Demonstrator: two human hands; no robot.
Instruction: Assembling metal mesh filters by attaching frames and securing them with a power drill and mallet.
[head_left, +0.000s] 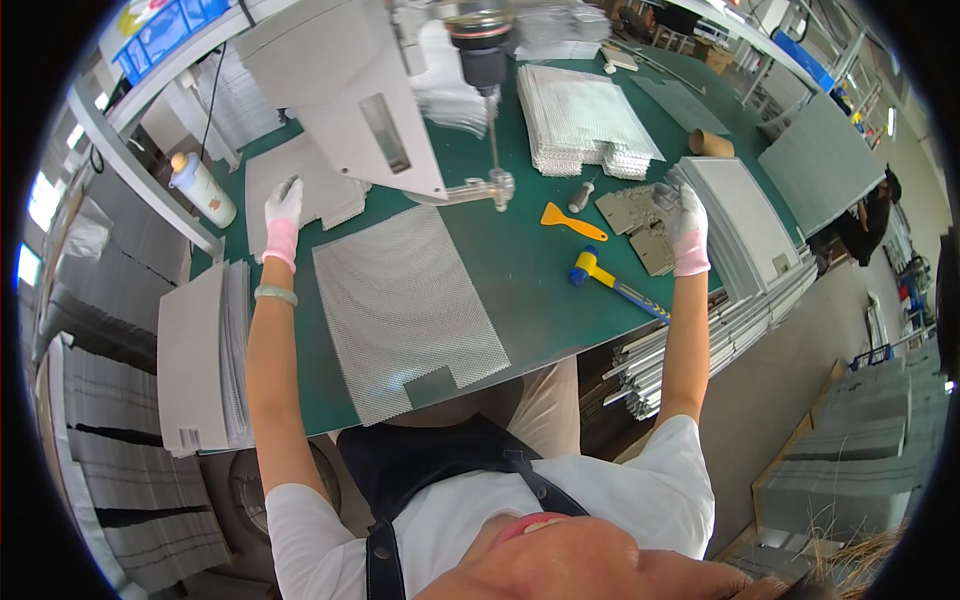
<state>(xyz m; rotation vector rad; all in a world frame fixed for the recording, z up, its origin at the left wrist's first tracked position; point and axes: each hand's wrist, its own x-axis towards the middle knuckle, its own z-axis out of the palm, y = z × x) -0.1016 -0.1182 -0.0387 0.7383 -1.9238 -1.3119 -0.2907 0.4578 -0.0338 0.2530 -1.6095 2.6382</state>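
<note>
My left hand [284,207], in a white glove with a pink cuff, lies over a stack of flat grey sheets [332,190], fingers stretched out. At the right, my right hand [688,222], gloved alike, has its fingers apart beside the left edge of a stack of framed panels [745,215]; whether it touches the top one I cannot tell. Just left of it lie notched beige-grey plates [628,209]. Between my arms a perforated metal mesh sheet [405,300] rests flat, its notched end reaching over the table's near edge.
A drilling or riveting machine [345,95] hangs over the table [540,300]. Behind it stands a mesh sheet stack [580,115]. A yellow scraper [573,222], screwdriver [581,196], mallet [620,285] and cardboard tube [711,144] lie at the right. A bottle [203,190] stands left.
</note>
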